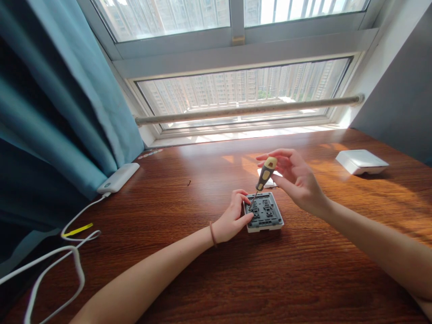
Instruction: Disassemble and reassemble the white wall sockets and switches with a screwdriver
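A square wall switch [266, 219], with its dark grey inner frame facing up and a white base beneath, lies on the wooden table. My left hand [234, 217] grips its left edge between thumb and fingers. My right hand [295, 180] has its thumb and fingers around the grey and yellow handle of a screwdriver [266, 173]. The tool leans, its shaft pointing down to the left side of the frame, near a screw hole by my left fingertips. Behind the handle lies a white flat piece [271, 182], partly hidden by the right hand.
A small screw [189, 182] lies left of the switch. At the far right is a white square box-like piece [362, 161]. A white power bank [119, 178] with a looping cable [81, 265] and a yellow strip [78, 229] are by the blue curtain [101, 112]. A window stands behind the table.
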Demonstrator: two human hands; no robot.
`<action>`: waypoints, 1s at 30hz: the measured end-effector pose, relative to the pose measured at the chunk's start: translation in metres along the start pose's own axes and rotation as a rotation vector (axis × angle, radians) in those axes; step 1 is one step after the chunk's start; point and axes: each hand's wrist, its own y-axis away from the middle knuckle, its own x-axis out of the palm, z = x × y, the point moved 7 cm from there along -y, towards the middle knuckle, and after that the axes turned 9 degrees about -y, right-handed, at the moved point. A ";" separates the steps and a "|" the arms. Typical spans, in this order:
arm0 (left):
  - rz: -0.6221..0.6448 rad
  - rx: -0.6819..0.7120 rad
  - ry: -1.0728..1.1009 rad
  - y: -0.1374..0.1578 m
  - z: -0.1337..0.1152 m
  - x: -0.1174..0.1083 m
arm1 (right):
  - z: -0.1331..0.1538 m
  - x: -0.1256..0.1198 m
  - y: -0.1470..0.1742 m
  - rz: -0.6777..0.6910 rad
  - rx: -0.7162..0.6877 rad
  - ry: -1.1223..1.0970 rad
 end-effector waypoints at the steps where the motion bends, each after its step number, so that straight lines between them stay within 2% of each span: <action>1: 0.001 0.001 -0.002 0.000 0.000 0.000 | -0.001 -0.002 0.000 -0.033 -0.013 0.042; 4: 0.003 0.009 -0.008 0.000 -0.002 0.000 | -0.004 -0.013 0.002 -0.156 -0.040 0.201; 6: 0.003 0.013 -0.014 0.000 -0.002 -0.001 | -0.004 -0.016 0.001 -0.186 -0.040 0.238; 12: 0.004 0.006 -0.009 0.000 -0.001 -0.001 | 0.003 -0.003 -0.001 -0.023 -0.047 0.092; 18: 0.010 0.002 0.009 -0.001 -0.002 -0.001 | 0.004 -0.015 0.002 -0.174 -0.059 0.245; 25: -0.023 0.005 0.084 0.001 0.003 0.001 | 0.005 -0.008 -0.003 -0.082 -0.054 0.082; 30: -0.028 0.011 0.083 0.002 0.002 0.000 | 0.000 -0.014 -0.001 -0.148 -0.032 0.151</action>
